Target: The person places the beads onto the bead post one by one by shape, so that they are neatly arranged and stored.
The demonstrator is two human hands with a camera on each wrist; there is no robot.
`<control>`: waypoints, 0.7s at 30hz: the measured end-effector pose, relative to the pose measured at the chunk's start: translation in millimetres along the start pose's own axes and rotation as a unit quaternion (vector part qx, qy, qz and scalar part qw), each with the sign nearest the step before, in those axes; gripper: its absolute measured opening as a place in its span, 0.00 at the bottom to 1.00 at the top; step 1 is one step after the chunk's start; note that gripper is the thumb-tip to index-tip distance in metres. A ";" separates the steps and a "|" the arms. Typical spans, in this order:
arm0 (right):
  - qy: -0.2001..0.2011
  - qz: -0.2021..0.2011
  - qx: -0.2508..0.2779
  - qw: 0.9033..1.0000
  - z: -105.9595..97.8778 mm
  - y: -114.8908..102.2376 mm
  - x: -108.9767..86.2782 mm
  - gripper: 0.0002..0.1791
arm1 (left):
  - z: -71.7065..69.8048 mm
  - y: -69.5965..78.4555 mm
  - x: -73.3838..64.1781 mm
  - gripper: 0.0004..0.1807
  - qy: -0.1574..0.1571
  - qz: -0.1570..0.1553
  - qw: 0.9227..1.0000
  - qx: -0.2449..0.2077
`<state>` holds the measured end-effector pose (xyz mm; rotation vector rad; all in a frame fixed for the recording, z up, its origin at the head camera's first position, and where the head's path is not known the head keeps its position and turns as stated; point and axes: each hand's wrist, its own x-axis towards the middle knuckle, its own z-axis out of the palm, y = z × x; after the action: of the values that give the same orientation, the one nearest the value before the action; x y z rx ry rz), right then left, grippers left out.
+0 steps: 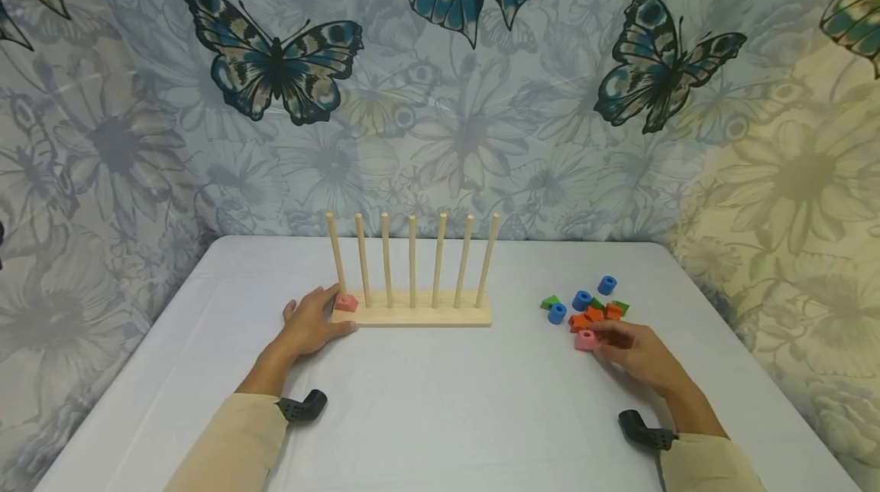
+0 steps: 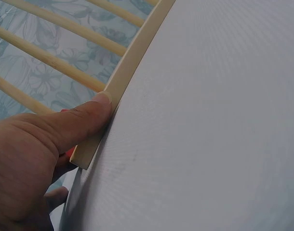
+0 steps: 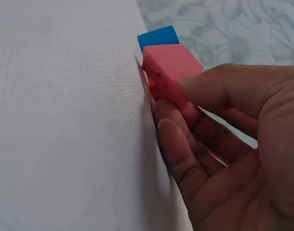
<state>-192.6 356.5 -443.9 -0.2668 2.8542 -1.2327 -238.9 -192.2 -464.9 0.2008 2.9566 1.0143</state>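
Probably light and stiff, the pink block (image 3: 172,58) sits pinched in the right hand (image 1: 641,357), flat sides likely best to hold; left hand (image 1: 312,322) grips wooden base (image 1: 419,317).

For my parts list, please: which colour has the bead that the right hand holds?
The bead is pink; it shows best in the right wrist view.

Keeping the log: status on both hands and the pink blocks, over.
Left hand grips peg rack, left end. Right hand pinches pink block. Second pink block at leftmost peg. Orange pieces close behind pinched one.
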 end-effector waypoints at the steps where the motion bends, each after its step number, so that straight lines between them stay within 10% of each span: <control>1: 0.005 0.002 -0.003 1.000 0.2 -0.5 0.1 0.19 | 0.1 -0.3 0.3 0.49 0.000 0.000 1.000 0.000; 9: 0.057 -0.050 0.080 0.994 -7.6 -15.8 -3.9 0.19 | 1.6 -0.6 2.3 0.49 0.001 -0.003 1.000 -0.004; 21: 0.148 -0.120 0.123 0.974 -24.3 -100.4 0.7 0.18 | -0.3 1.2 0.0 0.49 0.001 -0.010 1.000 0.001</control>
<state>-180.5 306.3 -354.4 -0.4688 2.9276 -1.7968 -238.7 -191.4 -463.9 0.1691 2.9544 1.0092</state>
